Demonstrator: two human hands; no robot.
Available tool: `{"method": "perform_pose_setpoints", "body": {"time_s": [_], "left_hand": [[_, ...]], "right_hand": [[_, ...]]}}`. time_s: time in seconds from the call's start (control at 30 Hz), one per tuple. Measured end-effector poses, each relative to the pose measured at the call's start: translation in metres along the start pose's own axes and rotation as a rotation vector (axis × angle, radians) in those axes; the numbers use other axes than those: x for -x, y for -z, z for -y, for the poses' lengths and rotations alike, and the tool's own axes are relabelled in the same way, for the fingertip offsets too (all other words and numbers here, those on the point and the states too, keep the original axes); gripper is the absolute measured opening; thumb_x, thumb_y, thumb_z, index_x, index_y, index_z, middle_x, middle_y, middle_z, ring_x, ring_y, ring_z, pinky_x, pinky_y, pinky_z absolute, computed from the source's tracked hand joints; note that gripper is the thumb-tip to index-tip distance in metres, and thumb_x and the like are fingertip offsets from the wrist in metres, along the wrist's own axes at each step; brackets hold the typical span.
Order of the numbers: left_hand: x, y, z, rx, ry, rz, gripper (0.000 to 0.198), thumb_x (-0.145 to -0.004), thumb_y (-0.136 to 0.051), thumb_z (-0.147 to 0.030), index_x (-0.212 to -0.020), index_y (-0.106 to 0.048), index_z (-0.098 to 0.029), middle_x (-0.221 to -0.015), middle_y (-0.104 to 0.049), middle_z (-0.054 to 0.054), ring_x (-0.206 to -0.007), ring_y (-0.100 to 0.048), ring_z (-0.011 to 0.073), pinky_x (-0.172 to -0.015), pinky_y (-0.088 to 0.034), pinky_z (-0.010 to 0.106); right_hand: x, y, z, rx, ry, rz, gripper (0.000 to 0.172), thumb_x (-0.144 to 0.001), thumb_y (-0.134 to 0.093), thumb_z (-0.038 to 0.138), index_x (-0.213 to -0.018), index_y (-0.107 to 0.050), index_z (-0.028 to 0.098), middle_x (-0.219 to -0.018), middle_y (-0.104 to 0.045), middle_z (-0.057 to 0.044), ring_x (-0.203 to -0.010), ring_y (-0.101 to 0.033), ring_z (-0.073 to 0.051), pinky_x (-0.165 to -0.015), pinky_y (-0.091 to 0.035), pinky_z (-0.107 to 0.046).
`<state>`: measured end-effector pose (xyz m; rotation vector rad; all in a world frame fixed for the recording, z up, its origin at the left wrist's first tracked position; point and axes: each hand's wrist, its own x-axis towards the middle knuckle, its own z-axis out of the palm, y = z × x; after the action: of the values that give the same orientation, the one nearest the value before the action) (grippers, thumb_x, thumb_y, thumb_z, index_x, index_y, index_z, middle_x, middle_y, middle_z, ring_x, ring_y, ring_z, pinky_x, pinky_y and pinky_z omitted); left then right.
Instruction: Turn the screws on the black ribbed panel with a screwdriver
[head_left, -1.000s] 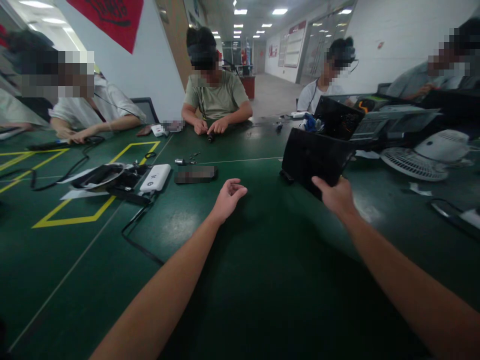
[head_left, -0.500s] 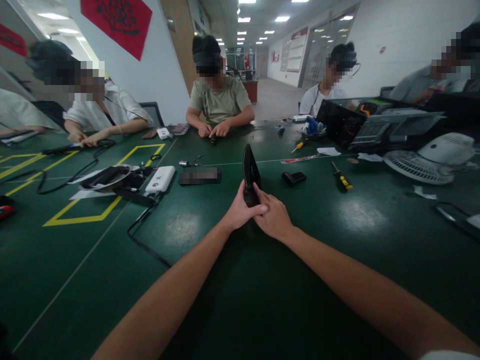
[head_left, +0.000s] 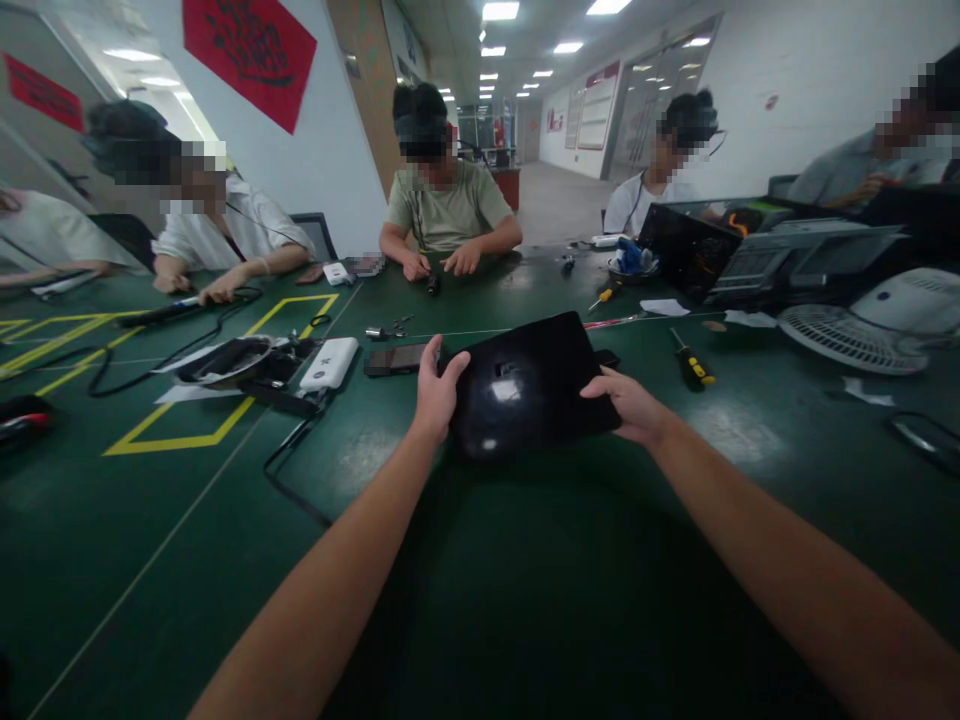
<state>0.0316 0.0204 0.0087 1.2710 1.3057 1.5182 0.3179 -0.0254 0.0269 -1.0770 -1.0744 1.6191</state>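
Note:
A flat, glossy black panel [head_left: 525, 385] is held just above the green table [head_left: 525, 580] in front of me, its broad face turned up. My left hand [head_left: 435, 385] grips its left edge with fingers curled over the top. My right hand [head_left: 628, 405] holds the right edge, thumb on top. A dark phone [head_left: 394, 358] lies just left of the panel. Behind the panel's right corner a small black part [head_left: 606, 356] peeks out.
A yellow-handled screwdriver [head_left: 690, 362] lies to the right, a white power bank [head_left: 328, 363] and black cables [head_left: 289, 470] to the left. Dismantled laptops [head_left: 757, 255] and a white fan [head_left: 862, 330] stand far right. Several people sit around the table working.
My right hand brought the black panel in from the right, it stood on edge between both hands, and now lies flat, one hand on each side.

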Motion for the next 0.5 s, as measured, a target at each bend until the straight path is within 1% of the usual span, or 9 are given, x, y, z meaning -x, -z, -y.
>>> {"method": "perform_pose_setpoints", "body": {"time_s": [0.07, 0.1, 0.2, 0.27, 0.3, 0.37, 0.4, 0.43, 0.5], "left_hand": [[-0.003, 0.005, -0.009, -0.023, 0.071, 0.073, 0.063, -0.076, -0.089, -0.045, -0.134, -0.072, -0.027, -0.132, -0.076, 0.01, -0.121, -0.073, 0.0309, -0.106, -0.06, 0.046], [-0.004, 0.008, -0.014, -0.021, 0.125, 0.136, 0.057, -0.073, -0.09, -0.044, -0.125, -0.076, -0.024, -0.115, -0.079, 0.009, -0.105, -0.076, 0.0287, -0.094, -0.063, 0.043], [-0.006, 0.017, -0.022, 0.017, 0.275, 0.26, 0.048, -0.065, -0.095, -0.043, -0.105, -0.078, -0.021, -0.087, -0.077, 0.004, -0.076, -0.073, 0.0219, -0.072, -0.061, 0.036], [-0.007, 0.021, -0.024, 0.007, 0.347, 0.324, 0.048, -0.061, -0.098, -0.041, -0.1, -0.077, -0.022, -0.081, -0.076, 0.003, -0.07, -0.071, 0.0199, -0.067, -0.058, 0.034], [-0.007, 0.023, -0.024, -0.011, 0.371, 0.352, 0.048, -0.06, -0.098, -0.04, -0.098, -0.076, -0.022, -0.08, -0.076, 0.002, -0.069, -0.07, 0.0195, -0.066, -0.058, 0.034], [-0.008, 0.026, -0.023, -0.066, 0.382, 0.39, 0.043, -0.061, -0.096, -0.039, -0.094, -0.076, -0.022, -0.079, -0.076, 0.002, -0.069, -0.069, 0.0189, -0.067, -0.056, 0.033], [-0.008, 0.027, -0.022, -0.101, 0.367, 0.402, 0.039, -0.062, -0.095, -0.039, -0.092, -0.076, -0.022, -0.079, -0.075, 0.002, -0.07, -0.068, 0.0188, -0.068, -0.056, 0.033], [-0.009, 0.028, -0.021, -0.14, 0.339, 0.415, 0.036, -0.063, -0.093, -0.04, -0.089, -0.076, -0.022, -0.08, -0.075, 0.002, -0.071, -0.068, 0.0188, -0.069, -0.055, 0.034], [-0.011, 0.031, -0.019, -0.228, 0.26, 0.453, 0.029, -0.067, -0.089, -0.041, -0.084, -0.076, -0.022, -0.081, -0.075, 0.003, -0.075, -0.067, 0.0192, -0.073, -0.055, 0.035]], "right_hand": [[-0.003, 0.006, -0.008, 0.001, -0.083, 0.004, 0.043, -0.063, -0.079, 0.028, -0.104, -0.073, 0.023, -0.091, -0.079, -0.007, -0.087, -0.079, -0.03, -0.079, -0.065, -0.045], [-0.005, 0.007, -0.012, 0.054, -0.081, -0.005, 0.041, -0.066, -0.079, 0.031, -0.105, -0.073, 0.023, -0.091, -0.079, -0.008, -0.085, -0.078, -0.029, -0.077, -0.065, -0.045], [-0.014, 0.011, -0.022, 0.321, 0.042, -0.123, 0.038, -0.085, -0.072, 0.052, -0.11, -0.076, 0.023, -0.091, -0.078, -0.008, -0.079, -0.074, -0.027, -0.076, -0.065, -0.046], [-0.021, 0.015, -0.024, 0.492, 0.161, -0.26, 0.045, -0.092, -0.067, 0.058, -0.118, -0.077, 0.023, -0.096, -0.078, -0.009, -0.082, -0.072, -0.027, -0.083, -0.064, -0.049], [-0.024, 0.019, -0.025, 0.61, 0.243, -0.332, 0.048, -0.093, -0.067, 0.058, -0.124, -0.077, 0.022, -0.104, -0.079, -0.011, -0.09, -0.073, -0.029, -0.09, -0.062, -0.052], [-0.03, 0.026, -0.026, 0.935, 0.439, -0.452, 0.057, -0.097, -0.065, 0.056, -0.141, -0.073, 0.021, -0.131, -0.077, -0.016, -0.114, -0.071, -0.035, -0.105, -0.056, -0.059], [-0.033, 0.03, -0.027, 1.1, 0.513, -0.494, 0.061, -0.099, -0.063, 0.056, -0.148, -0.07, 0.021, -0.145, -0.071, -0.019, -0.128, -0.066, -0.039, -0.11, -0.052, -0.063], [-0.037, 0.034, -0.028, 1.233, 0.545, -0.517, 0.065, -0.101, -0.06, 0.056, -0.155, -0.066, 0.021, -0.157, -0.064, -0.021, -0.139, -0.059, -0.043, -0.113, -0.048, -0.066], [-0.044, 0.041, -0.032, 1.381, 0.49, -0.521, 0.07, -0.105, -0.054, 0.058, -0.164, -0.059, 0.021, -0.171, -0.049, -0.024, -0.152, -0.047, -0.049, -0.116, -0.043, -0.072]]}}
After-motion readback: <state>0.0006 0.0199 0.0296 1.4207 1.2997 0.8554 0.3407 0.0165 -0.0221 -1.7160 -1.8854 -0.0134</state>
